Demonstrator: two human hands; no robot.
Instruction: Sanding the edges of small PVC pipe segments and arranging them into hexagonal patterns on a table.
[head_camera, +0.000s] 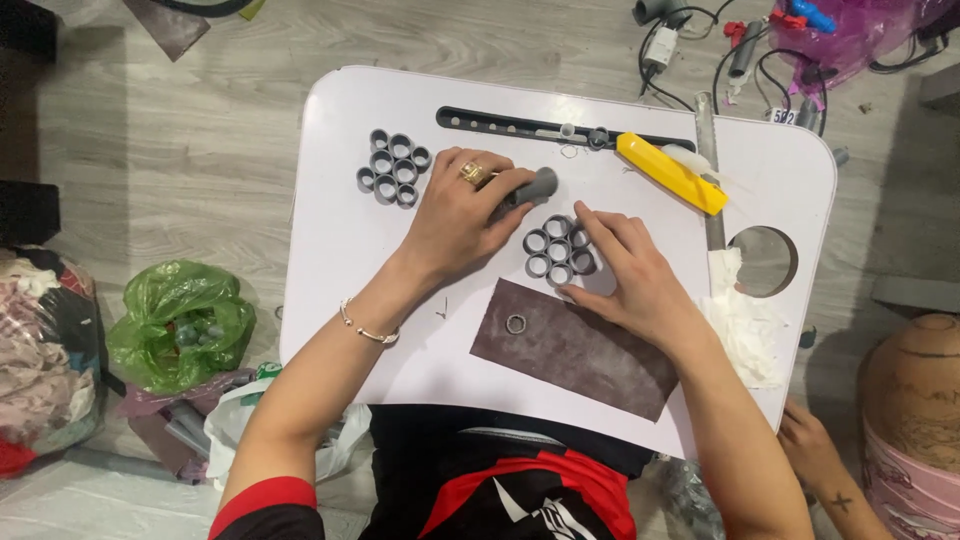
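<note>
Cluster of short grey rings (559, 249) under flat right hand (630, 275); left hand (462, 215) gripping grey tube (530, 188).

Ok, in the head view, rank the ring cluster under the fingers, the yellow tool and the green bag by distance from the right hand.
1. Ring cluster: touching the right hand.
2. Yellow tool: up and right, near the table's far edge.
3. Green bag: on the floor, far left.
</note>
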